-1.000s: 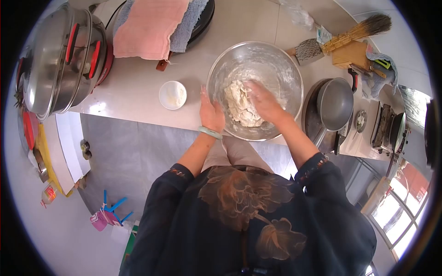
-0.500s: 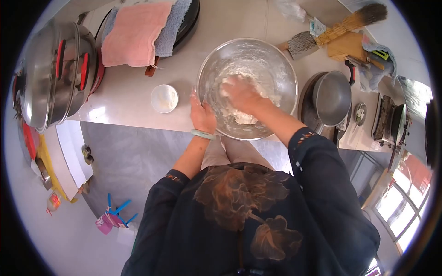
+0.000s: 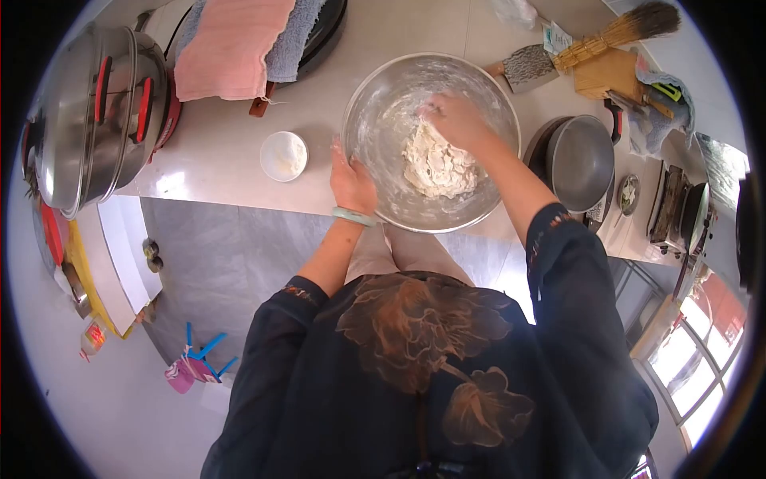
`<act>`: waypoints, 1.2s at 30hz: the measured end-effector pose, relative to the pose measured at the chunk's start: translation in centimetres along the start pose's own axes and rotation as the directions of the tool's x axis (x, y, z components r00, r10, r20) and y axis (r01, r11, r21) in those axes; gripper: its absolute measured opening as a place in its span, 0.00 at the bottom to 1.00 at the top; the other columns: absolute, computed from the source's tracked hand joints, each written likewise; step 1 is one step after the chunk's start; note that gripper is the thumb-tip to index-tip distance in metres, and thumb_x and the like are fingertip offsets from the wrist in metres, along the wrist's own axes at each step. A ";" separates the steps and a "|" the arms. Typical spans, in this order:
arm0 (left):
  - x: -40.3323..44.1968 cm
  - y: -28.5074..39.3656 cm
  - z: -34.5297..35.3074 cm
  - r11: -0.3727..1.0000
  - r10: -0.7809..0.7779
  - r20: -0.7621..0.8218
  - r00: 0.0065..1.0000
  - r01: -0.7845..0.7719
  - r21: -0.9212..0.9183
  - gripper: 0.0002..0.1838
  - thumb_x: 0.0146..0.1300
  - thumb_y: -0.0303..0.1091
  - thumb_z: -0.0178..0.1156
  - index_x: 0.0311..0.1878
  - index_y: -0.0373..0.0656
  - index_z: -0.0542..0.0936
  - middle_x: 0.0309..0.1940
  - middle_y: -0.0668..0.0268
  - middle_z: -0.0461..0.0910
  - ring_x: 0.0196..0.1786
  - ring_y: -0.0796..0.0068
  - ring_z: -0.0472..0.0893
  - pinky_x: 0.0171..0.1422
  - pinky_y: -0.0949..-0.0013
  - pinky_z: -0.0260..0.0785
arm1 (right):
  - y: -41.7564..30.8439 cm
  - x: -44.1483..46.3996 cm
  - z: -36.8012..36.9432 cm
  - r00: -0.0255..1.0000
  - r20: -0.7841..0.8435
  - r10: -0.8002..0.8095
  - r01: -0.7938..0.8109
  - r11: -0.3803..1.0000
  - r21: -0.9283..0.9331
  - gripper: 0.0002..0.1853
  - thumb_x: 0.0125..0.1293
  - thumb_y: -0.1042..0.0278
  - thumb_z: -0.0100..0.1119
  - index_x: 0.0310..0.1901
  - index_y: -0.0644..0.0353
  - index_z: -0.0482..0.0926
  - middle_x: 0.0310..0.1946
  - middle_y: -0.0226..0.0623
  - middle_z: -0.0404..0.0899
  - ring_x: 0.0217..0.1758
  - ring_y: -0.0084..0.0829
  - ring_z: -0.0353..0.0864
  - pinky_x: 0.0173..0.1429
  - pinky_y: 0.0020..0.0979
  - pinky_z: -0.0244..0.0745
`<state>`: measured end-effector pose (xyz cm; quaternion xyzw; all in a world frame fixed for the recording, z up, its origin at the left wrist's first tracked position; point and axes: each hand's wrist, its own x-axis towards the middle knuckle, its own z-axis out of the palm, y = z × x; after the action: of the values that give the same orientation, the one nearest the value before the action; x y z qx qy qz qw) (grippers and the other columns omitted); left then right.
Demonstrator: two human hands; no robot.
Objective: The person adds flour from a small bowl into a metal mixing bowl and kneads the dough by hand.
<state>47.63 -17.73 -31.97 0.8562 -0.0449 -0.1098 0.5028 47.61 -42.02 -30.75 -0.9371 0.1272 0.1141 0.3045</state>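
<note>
A large metal mixing bowl (image 3: 363, 104), floury inside, rests at the counter's front edge. In it lies a lumpy, pale mass of dough (image 3: 439, 166). My right hand (image 3: 456, 121) is inside the bowl at the far side of the dough, its fingers curled down against it; the fingertips are partly hidden. With my left hand (image 3: 353, 184) I hold the bowl's left rim, and a pale bangle (image 3: 353, 215) circles that wrist. Just left of this hand stands a small white bowl (image 3: 283, 156) with a pale residue inside.
A stacked steamer (image 3: 88, 120) fills the counter's left end. Pink cloth (image 3: 231, 52) covers part of a dark pan behind. On the right are a cleaver (image 3: 528, 69), a straw brush (image 3: 614, 40), a grey pan (image 3: 581, 164) and a gas stove (image 3: 669, 207).
My right hand has moved back and to the right, uncovering the dough, which now looks more gathered together. My left hand stays at the bowl's rim. The view has shifted slightly.
</note>
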 end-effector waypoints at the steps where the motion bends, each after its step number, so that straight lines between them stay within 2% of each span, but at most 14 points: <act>1: 0.0 -0.3 0.1 1.000 0.001 -0.010 1.000 -0.001 -0.025 0.26 0.66 0.21 0.45 0.68 0.26 0.59 0.64 0.38 0.66 0.68 0.44 0.66 0.72 0.59 0.58 | -0.7 -0.1 -0.1 0.996 0.078 0.050 -0.051 0.999 0.002 0.20 0.66 0.50 0.55 0.45 0.60 0.81 0.51 0.47 0.76 0.54 0.47 0.75 0.57 0.43 0.69; 6: 0.2 -0.2 0.6 0.993 -0.057 -0.049 0.997 0.051 -0.102 0.25 0.66 0.20 0.45 0.67 0.24 0.59 0.65 0.39 0.65 0.69 0.47 0.65 0.73 0.60 0.57 | -5.9 -2.6 -5.2 0.869 0.482 0.115 -0.147 0.989 0.029 0.19 0.67 0.50 0.54 0.37 0.61 0.80 0.40 0.44 0.79 0.44 0.45 0.78 0.50 0.44 0.71; 8: 0.2 0.2 0.6 0.990 -0.084 -0.052 0.995 0.078 -0.118 0.25 0.66 0.19 0.45 0.67 0.24 0.59 0.65 0.40 0.65 0.70 0.48 0.65 0.73 0.60 0.56 | -4.6 -6.8 -2.9 0.959 0.242 -0.149 0.160 0.987 -0.029 0.17 0.65 0.53 0.56 0.31 0.61 0.77 0.33 0.42 0.76 0.39 0.46 0.76 0.45 0.44 0.69; 10: 0.3 0.9 0.3 0.991 -0.105 -0.048 0.993 0.100 -0.091 0.25 0.66 0.19 0.44 0.67 0.24 0.59 0.66 0.40 0.65 0.70 0.48 0.65 0.73 0.60 0.56 | -4.1 -11.0 -1.3 0.976 0.113 -0.188 0.194 0.980 -0.046 0.13 0.63 0.55 0.58 0.35 0.58 0.78 0.36 0.45 0.76 0.42 0.50 0.77 0.47 0.48 0.70; 13: 0.5 0.3 0.4 0.997 -0.064 -0.040 0.997 0.062 -0.046 0.26 0.66 0.18 0.44 0.67 0.24 0.59 0.65 0.40 0.65 0.70 0.48 0.65 0.73 0.60 0.57 | -3.7 -13.2 -0.1 0.971 -0.067 -0.229 0.226 0.973 -0.044 0.11 0.62 0.59 0.60 0.36 0.57 0.75 0.34 0.42 0.74 0.40 0.46 0.75 0.46 0.45 0.68; 16: 0.2 0.3 0.3 0.999 -0.038 -0.042 0.998 0.038 0.002 0.26 0.66 0.19 0.44 0.67 0.24 0.60 0.64 0.39 0.66 0.68 0.47 0.66 0.71 0.59 0.59 | -3.1 -11.6 1.3 0.940 0.130 -0.316 0.335 0.928 -0.165 0.13 0.63 0.56 0.59 0.39 0.57 0.75 0.41 0.43 0.74 0.44 0.46 0.75 0.53 0.47 0.67; 19: 0.5 2.0 -0.2 0.980 -0.138 0.028 0.990 0.140 -0.144 0.25 0.66 0.21 0.45 0.67 0.25 0.60 0.64 0.39 0.67 0.67 0.47 0.68 0.70 0.59 0.60 | -0.2 -7.0 4.4 0.868 0.202 -0.453 0.496 0.792 -0.356 0.17 0.63 0.51 0.58 0.43 0.58 0.75 0.47 0.43 0.73 0.51 0.47 0.74 0.60 0.48 0.65; 21: 0.3 1.0 0.2 0.996 -0.067 -0.019 0.998 0.066 -0.063 0.25 0.66 0.21 0.45 0.67 0.26 0.60 0.63 0.40 0.67 0.67 0.47 0.68 0.70 0.59 0.60 | -1.4 -3.7 3.4 0.934 0.011 -0.357 0.336 0.866 -0.371 0.17 0.65 0.53 0.56 0.46 0.57 0.75 0.53 0.44 0.72 0.56 0.48 0.72 0.63 0.48 0.64; 24: 0.4 0.7 0.1 0.997 -0.061 -0.017 0.998 0.060 -0.048 0.25 0.66 0.20 0.45 0.67 0.26 0.60 0.63 0.40 0.67 0.67 0.47 0.68 0.70 0.60 0.60 | -2.6 -0.9 0.3 0.960 0.209 -0.185 0.236 0.939 -0.252 0.17 0.66 0.55 0.56 0.49 0.56 0.76 0.54 0.42 0.73 0.57 0.50 0.72 0.63 0.47 0.65; 26: 0.5 0.6 0.3 0.994 -0.079 -0.008 0.997 0.078 -0.081 0.26 0.66 0.20 0.45 0.67 0.26 0.60 0.64 0.40 0.67 0.67 0.48 0.68 0.70 0.60 0.60 | -0.2 -0.7 -0.5 0.900 0.288 -0.327 0.348 0.937 -0.025 0.23 0.65 0.53 0.58 0.56 0.58 0.74 0.55 0.47 0.73 0.59 0.48 0.73 0.64 0.43 0.65; 28: 0.5 0.2 0.5 0.991 -0.085 -0.022 0.996 0.082 -0.109 0.26 0.66 0.20 0.44 0.67 0.26 0.60 0.64 0.40 0.67 0.67 0.48 0.68 0.71 0.61 0.60 | 1.2 -2.1 -2.4 0.907 0.260 -0.331 0.305 0.943 0.135 0.27 0.64 0.53 0.59 0.60 0.60 0.72 0.56 0.50 0.74 0.60 0.47 0.73 0.65 0.40 0.65; 31: 0.6 -0.7 1.0 0.987 -0.075 -0.039 0.996 0.069 -0.143 0.26 0.66 0.20 0.44 0.67 0.26 0.59 0.65 0.40 0.66 0.68 0.48 0.67 0.71 0.61 0.59 | 1.8 -6.4 -4.0 0.997 0.051 -0.055 0.044 0.978 0.204 0.27 0.64 0.56 0.62 0.62 0.58 0.72 0.56 0.49 0.75 0.59 0.45 0.74 0.64 0.37 0.66; 33: 0.5 -0.7 1.0 0.987 -0.082 -0.044 0.996 0.075 -0.140 0.26 0.66 0.20 0.44 0.68 0.26 0.59 0.65 0.40 0.65 0.68 0.48 0.67 0.71 0.61 0.59 | 3.3 -8.2 -1.6 0.973 -0.165 0.164 -0.134 0.975 0.175 0.24 0.63 0.61 0.63 0.61 0.54 0.74 0.56 0.44 0.76 0.59 0.43 0.74 0.61 0.38 0.69; 36: 0.5 0.0 0.8 0.984 -0.104 -0.040 0.994 0.097 -0.149 0.26 0.66 0.19 0.44 0.68 0.25 0.59 0.65 0.40 0.65 0.68 0.48 0.67 0.71 0.60 0.59 | 2.8 -8.8 2.3 0.793 0.021 0.609 -0.477 0.600 0.643 0.31 0.66 0.55 0.61 0.65 0.64 0.66 0.63 0.50 0.70 0.67 0.42 0.68 0.70 0.37 0.62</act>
<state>47.89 -18.51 -32.44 0.8204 0.0186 -0.1175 0.5593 38.12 -41.35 -31.47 -0.7057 0.4672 0.0584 0.5294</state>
